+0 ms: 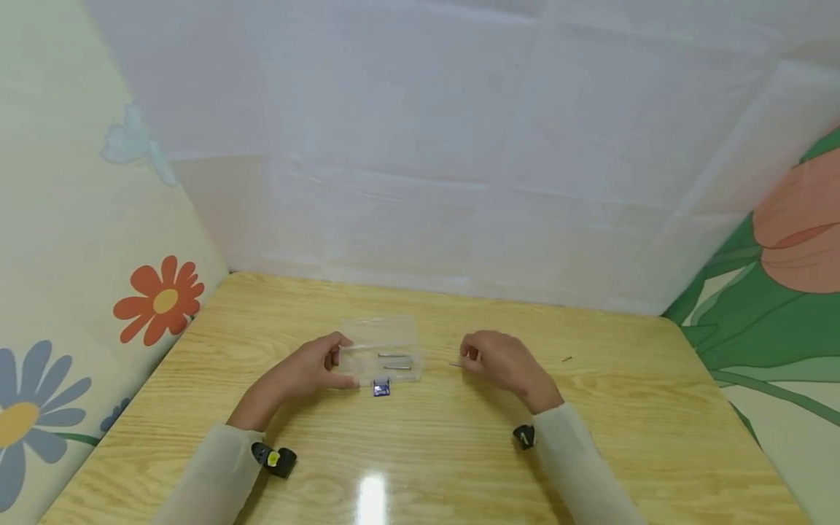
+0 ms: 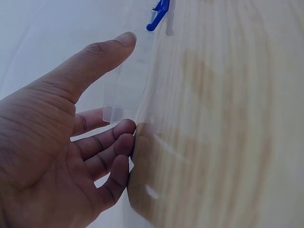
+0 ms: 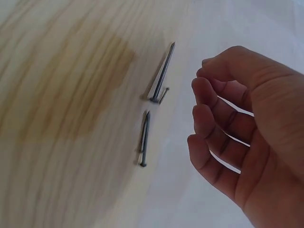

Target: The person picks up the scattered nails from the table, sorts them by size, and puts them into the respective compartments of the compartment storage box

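Observation:
A clear plastic box (image 1: 366,362) lies on the table with its transparent lid (image 1: 380,332) raised at the back and a blue latch (image 1: 381,387) at the front. Two nails (image 1: 397,367) lie inside. My left hand (image 1: 321,363) grips the box's left end, thumb at the front and fingers behind; the left wrist view shows this box end (image 2: 126,90) between them. To the right, my right hand (image 1: 502,362) pinches a thin metal nail (image 1: 455,364), its end poking out leftward. In the right wrist view, the fingers of my right hand (image 3: 232,118) hide the pinched nail.
A small nail (image 1: 567,359) lies on the wooden table (image 1: 433,452) right of my right hand. The right wrist view shows a long nail (image 3: 164,71), a tiny one (image 3: 164,95) and another (image 3: 146,140) on the tabletop. A white sheet (image 1: 420,182) hangs behind.

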`<move>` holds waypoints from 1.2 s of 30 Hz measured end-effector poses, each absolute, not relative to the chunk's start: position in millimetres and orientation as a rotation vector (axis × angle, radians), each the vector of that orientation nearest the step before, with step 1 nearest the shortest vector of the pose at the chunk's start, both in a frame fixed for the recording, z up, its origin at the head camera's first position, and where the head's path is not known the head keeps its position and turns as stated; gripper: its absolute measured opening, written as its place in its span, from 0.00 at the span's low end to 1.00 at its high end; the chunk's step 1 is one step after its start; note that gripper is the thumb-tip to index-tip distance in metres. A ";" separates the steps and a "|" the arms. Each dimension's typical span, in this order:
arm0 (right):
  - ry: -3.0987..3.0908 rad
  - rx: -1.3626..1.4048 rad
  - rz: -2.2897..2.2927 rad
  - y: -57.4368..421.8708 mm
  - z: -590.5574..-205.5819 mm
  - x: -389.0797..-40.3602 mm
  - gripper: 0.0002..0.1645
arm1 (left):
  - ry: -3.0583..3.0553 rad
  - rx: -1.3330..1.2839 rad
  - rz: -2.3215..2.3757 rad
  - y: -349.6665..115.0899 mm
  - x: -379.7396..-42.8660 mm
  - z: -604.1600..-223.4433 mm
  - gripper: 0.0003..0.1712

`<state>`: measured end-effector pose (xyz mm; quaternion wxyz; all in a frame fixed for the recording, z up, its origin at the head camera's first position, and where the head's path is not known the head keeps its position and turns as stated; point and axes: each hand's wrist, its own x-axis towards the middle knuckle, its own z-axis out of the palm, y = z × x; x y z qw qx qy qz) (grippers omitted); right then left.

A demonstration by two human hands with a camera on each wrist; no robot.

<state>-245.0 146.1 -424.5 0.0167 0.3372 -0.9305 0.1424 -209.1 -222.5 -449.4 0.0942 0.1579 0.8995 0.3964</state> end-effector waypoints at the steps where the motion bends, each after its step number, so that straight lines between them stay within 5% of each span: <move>1: -2.898 1.030 0.441 148.9 -425.7 -245.3 0.03 | 2.670 0.466 1.175 -222.5 -209.2 -449.3 0.41; 36: -3.013 0.964 0.446 167.8 -437.2 -243.9 0.06 | 2.685 0.446 1.158 -221.5 -208.0 -448.3 0.40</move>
